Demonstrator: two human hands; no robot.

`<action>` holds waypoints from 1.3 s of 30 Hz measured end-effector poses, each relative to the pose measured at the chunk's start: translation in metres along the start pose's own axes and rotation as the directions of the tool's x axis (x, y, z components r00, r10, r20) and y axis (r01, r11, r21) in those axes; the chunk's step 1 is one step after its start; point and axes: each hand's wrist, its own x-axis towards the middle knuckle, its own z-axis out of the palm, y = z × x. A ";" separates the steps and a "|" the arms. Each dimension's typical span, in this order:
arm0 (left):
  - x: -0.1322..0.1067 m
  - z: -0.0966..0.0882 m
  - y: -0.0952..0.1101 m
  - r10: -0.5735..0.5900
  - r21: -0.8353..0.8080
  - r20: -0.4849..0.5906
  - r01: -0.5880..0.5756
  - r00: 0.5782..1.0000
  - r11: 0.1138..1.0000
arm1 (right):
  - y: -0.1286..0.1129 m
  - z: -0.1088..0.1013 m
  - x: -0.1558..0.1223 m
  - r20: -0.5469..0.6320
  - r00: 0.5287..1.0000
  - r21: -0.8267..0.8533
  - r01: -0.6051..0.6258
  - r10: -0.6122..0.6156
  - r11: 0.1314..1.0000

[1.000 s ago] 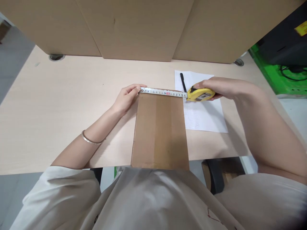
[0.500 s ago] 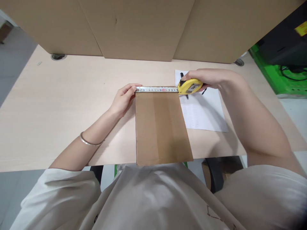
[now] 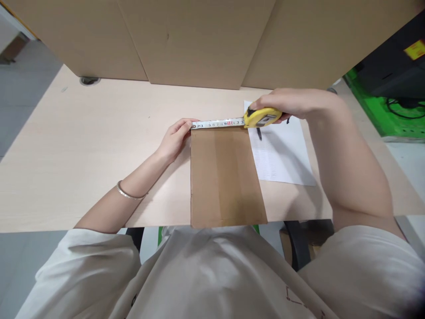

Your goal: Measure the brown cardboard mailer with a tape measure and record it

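A brown cardboard box (image 3: pixel 226 177) lies on the table, its near end at the table's front edge. Across its far edge stretches the silver blade of a yellow tape measure (image 3: pixel 262 117). At the box's far left corner, my left hand (image 3: pixel 175 137) is closed, pinching the blade's end between thumb and fingers. My right hand (image 3: pixel 282 102) is wrapped round the tape measure's case, just past the box's far right corner; some of its fingers are hidden behind the case.
Under my right hand, a printed white sheet (image 3: pixel 282 159) lies right of the box with a dark pen (image 3: pixel 259 134) on it, partly covered. Tall cardboard panels (image 3: pixel 199 44) stand along the table's back. A green crate (image 3: pixel 372 106) with black equipment is at the right.
The tape measure's case has tilted up and shifted slightly left at its right end, so a little less blade shows. My left hand keeps its pinch at the corner.
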 end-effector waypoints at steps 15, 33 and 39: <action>-0.006 0.009 -0.009 0.055 0.059 -0.102 -0.049 0.993 0.997 | -0.077 0.055 0.008 -0.022 0.979 0.013 0.202 -0.202 0.979; -0.236 0.000 -0.018 0.200 0.657 -0.089 -0.093 0.976 0.748 | 0.013 0.034 0.000 -0.047 0.998 0.456 0.065 -0.049 0.888; -0.189 0.000 -0.003 0.158 0.276 -0.424 -0.039 0.892 0.960 | 0.011 0.031 -0.032 -0.126 0.987 0.440 0.141 -0.095 0.887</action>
